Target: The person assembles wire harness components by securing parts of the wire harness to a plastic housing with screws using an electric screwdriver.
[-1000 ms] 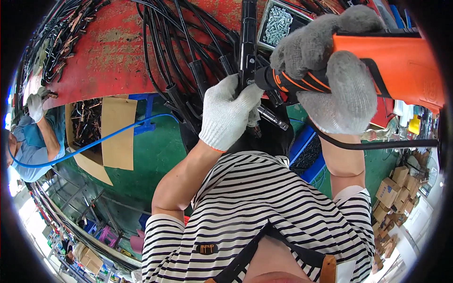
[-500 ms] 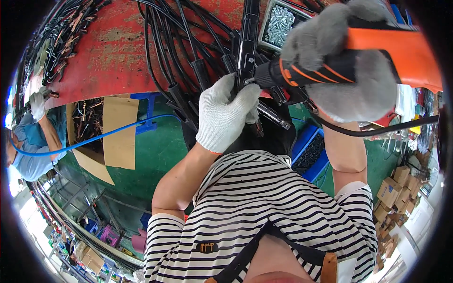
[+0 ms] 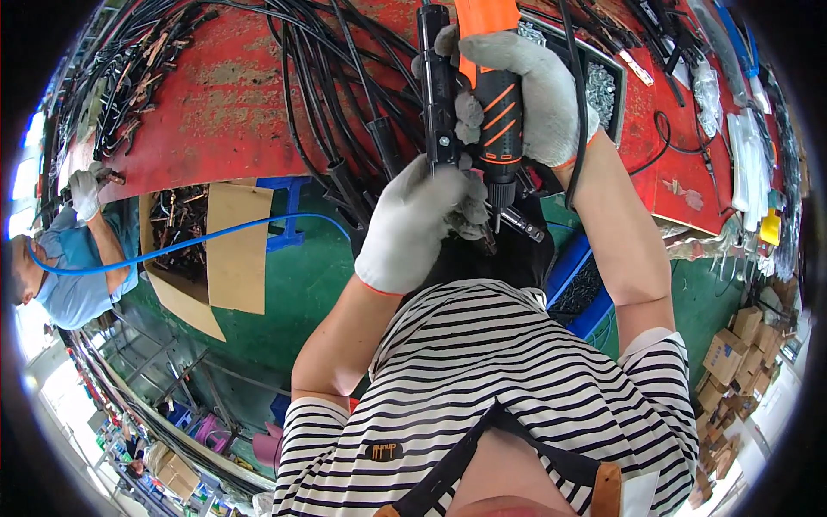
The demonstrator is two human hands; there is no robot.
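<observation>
My left hand (image 3: 405, 226), in a white knit glove with greyed fingers, is closed round the lower end of a black tubular handle (image 3: 438, 112). A small screw shows on the handle's side. My right hand (image 3: 541, 95), also gloved, grips an orange and black power screwdriver (image 3: 498, 112) just right of the handle. The screwdriver's bit end points toward me. Some right fingertips reach across to the handle's upper part. Below my left fingers lies a metal-tipped piece (image 3: 522, 224), partly hidden.
Black cables (image 3: 301, 77) lie across the red worktable (image 3: 220, 112). A tray of screws (image 3: 600, 93) sits behind my right hand. A cardboard box (image 3: 237, 246) of metal parts and a blue bin (image 3: 594, 320) stand below. At left, a co-worker's gloved hand (image 3: 84, 191) holds a small part.
My right hand has moved left and swung the screwdriver from pointing left to pointing toward me, its tip now off the handle. My left hand stays on the handle.
</observation>
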